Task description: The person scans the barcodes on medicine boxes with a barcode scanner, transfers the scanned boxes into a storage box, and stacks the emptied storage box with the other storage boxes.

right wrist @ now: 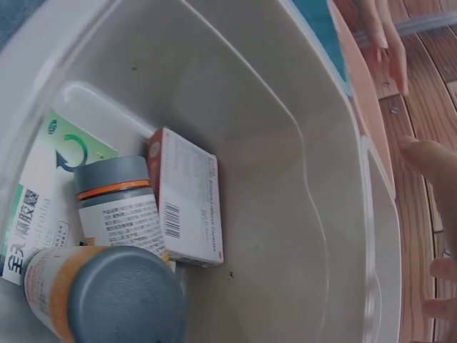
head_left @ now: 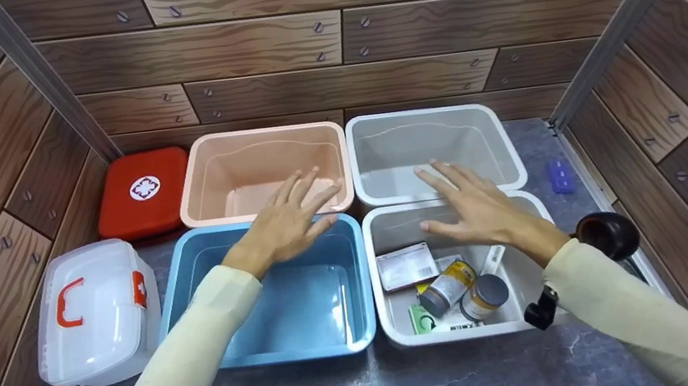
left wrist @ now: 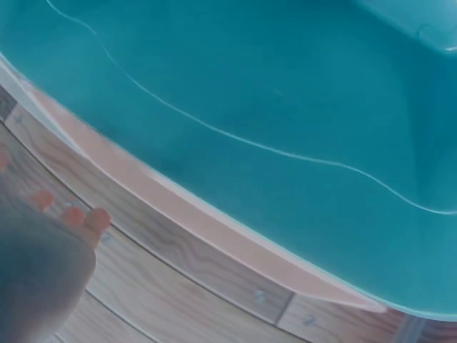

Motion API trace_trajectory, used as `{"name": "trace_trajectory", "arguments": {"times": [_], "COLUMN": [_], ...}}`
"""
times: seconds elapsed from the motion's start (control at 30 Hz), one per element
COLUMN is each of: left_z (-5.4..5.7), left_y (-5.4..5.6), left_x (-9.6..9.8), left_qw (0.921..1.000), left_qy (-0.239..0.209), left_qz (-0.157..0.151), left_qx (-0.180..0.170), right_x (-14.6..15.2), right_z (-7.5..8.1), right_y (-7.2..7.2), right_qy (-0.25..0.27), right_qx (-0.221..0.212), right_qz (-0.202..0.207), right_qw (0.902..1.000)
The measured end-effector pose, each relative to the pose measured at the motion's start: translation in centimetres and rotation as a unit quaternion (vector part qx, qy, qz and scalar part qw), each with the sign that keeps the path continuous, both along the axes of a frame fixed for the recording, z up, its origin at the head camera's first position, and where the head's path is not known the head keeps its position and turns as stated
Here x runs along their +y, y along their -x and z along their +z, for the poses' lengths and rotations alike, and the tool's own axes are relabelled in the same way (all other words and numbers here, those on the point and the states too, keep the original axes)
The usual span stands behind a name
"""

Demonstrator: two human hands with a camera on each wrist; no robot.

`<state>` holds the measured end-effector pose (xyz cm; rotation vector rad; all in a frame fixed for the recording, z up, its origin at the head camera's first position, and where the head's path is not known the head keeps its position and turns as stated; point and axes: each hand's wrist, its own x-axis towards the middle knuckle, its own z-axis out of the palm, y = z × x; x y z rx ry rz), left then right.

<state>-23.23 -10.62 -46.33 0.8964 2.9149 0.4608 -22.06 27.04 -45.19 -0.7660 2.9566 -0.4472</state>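
Note:
My left hand (head_left: 286,222) hovers over the back edge of a blue bin (head_left: 298,355), fingers spread toward the peach bin (head_left: 266,132) behind. With fingers apart and nothing in them, my right hand (head_left: 475,207) is above the back of the front grey-white bin (head_left: 464,334). In that bin lie a yellow-labelled bottle (head_left: 457,277), a second grey-lidded bottle (head_left: 485,296), a white medicine box (head_left: 407,266) and a green-and-white box (head_left: 422,319). The right wrist view shows a barcode on the medicine box (right wrist: 191,196). Only part of the left hand (left wrist: 50,264) enters the left wrist view.
Another grey-white bin (head_left: 419,113) stands back right. On the left are a red first-aid case (head_left: 143,193) and a translucent box (head_left: 98,311) with a red handle. A small purple case (head_left: 560,176) and a black rounded object (head_left: 611,235) are at right. Wood-patterned walls enclose three sides.

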Motion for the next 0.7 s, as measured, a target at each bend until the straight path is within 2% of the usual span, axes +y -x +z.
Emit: {"name": "trace_trajectory", "arguments": {"times": [0.2, 0.37, 0.5, 0.7], "left_z": [-0.2, -0.9, -1.3, -1.9], "left_y": [-1.0, -1.7, -2.2, -2.6], "left_x": [1.6, 2.8, 3.6, 4.3], "left_qw": [0.9986, 0.9941, 0.9902, 0.9853], "left_qy": [0.023, 0.057, 0.078, 0.091], "left_qz": [-0.047, -0.092, -0.116, -0.144], "left_qx": [-0.006, -0.001, -0.008, -0.011], "right_x": [-0.9, -0.9, -0.4, 1.1], "right_z": [-0.3, -1.1, -1.9, -2.8], "right_y": [-1.3, -2.6, -3.6, -4.8], "right_qy": [0.004, 0.008, 0.008, -0.039], "right_qx": [0.005, -0.011, -0.051, -0.152], "right_qz": [0.047, 0.095, 0.125, 0.124], "right_qw": [0.9989, 0.9954, 0.9908, 0.9798]}}
